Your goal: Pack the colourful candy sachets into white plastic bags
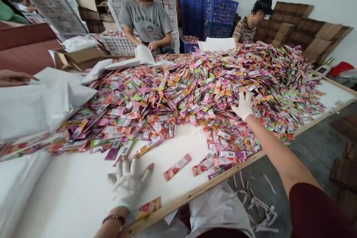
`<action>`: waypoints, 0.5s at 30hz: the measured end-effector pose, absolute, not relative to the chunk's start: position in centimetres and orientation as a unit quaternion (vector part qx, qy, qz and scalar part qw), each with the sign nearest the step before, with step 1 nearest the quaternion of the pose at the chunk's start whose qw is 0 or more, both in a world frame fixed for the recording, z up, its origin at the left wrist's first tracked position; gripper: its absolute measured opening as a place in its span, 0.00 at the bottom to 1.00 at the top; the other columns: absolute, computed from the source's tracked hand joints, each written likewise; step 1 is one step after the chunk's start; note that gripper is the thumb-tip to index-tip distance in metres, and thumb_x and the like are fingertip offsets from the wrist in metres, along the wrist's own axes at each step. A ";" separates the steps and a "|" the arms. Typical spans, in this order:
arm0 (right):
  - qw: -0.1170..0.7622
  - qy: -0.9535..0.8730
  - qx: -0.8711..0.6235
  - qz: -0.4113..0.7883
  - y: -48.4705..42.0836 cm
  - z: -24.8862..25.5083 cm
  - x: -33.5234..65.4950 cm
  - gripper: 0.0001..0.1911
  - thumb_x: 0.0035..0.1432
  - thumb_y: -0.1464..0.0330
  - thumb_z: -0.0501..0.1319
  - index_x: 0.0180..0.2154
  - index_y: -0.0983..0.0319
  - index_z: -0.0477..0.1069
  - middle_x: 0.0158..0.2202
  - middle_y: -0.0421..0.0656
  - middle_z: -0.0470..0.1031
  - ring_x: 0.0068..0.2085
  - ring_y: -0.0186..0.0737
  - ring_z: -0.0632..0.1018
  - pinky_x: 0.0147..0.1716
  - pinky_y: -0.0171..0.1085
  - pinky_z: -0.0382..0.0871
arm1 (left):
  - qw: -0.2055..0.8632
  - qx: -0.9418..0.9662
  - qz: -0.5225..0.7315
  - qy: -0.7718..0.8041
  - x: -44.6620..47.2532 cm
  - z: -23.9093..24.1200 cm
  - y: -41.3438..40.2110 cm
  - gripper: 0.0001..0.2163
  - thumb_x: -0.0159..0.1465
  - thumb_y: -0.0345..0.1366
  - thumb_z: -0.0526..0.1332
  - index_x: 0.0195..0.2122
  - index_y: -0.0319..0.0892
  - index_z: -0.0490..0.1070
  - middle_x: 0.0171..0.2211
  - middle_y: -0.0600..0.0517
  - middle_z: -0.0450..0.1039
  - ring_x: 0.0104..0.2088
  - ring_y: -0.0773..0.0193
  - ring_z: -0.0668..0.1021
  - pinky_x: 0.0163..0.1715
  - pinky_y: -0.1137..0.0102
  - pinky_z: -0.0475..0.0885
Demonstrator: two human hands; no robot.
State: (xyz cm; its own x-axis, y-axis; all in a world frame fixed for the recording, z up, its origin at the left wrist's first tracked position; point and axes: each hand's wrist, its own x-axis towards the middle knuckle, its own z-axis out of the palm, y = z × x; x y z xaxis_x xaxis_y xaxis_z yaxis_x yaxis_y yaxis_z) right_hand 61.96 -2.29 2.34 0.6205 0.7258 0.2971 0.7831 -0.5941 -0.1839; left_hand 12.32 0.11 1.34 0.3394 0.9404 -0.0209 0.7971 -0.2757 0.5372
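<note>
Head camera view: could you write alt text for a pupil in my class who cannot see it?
A person's gloved left hand is spread at the near edge of a large heap of colourful sachets on a white tabletop, while the gloved right hand reaches to the heap's right part. Two other people are beyond the heap.

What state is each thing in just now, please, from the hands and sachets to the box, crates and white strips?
Left hand: gloved, some fingertips bare, open, fingers spread over the white tabletop.
Right hand: gloved, open, at the sachet pile.
Sachet pile: loose, heaped.
Sachet between the hands: lying apart from the pile.
Cardboard box: flaps open.
Blue crates: stacked.
White strips: scattered on the floor.
</note>
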 end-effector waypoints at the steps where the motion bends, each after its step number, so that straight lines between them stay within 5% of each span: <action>1: 0.151 -0.431 -0.885 -0.088 -1.1 3.0 62.5 0.52 0.54 0.57 0.65 0.71 0.61 0.38 0.72 0.64 0.33 0.69 0.67 0.52 0.59 0.57 0.58 | 0.226 0.781 0.146 0.564 12.4 0.6 -0.1 0.21 0.67 0.44 0.61 0.59 0.43 0.67 0.59 0.43 0.67 0.56 0.51 0.73 0.55 0.50 0.71; 5: 0.153 -0.426 -0.891 -0.030 3.2 4.9 62.9 0.42 0.57 0.67 0.62 0.69 0.63 0.49 0.67 0.65 0.53 0.62 0.63 0.66 0.56 0.55 0.64 | 0.207 0.768 0.129 0.593 12.2 -1.5 0.3 0.34 0.63 0.53 0.59 0.69 0.54 0.54 0.69 0.44 0.56 0.69 0.39 0.57 0.64 0.39 0.52; 10: 0.178 -0.445 -0.878 -0.014 4.0 5.7 61.5 0.29 0.57 0.74 0.57 0.61 0.67 0.63 0.55 0.60 0.71 0.53 0.53 0.75 0.54 0.45 0.67 | 0.109 0.772 0.059 0.624 11.2 -4.7 1.9 0.38 0.64 0.55 0.48 0.70 0.35 0.53 0.72 0.34 0.46 0.72 0.40 0.49 0.66 0.44 0.46; 15: 0.301 -0.532 -0.790 0.056 1.6 4.7 56.5 0.26 0.50 0.72 0.63 0.53 0.65 0.70 0.46 0.49 0.79 0.45 0.47 0.78 0.50 0.42 0.71 | 0.057 0.794 0.042 0.604 10.6 -6.8 2.3 0.36 0.67 0.54 0.44 0.69 0.33 0.55 0.71 0.32 0.45 0.71 0.39 0.49 0.66 0.44 0.47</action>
State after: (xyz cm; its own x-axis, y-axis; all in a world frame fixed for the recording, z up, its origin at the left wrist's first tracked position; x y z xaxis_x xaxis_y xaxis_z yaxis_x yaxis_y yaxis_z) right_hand 56.55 1.62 4.74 0.4277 0.8737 0.2318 0.8066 -0.2532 -0.5341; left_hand 10.64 2.34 -6.81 0.2663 0.9639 -0.0025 0.9542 -0.2632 0.1422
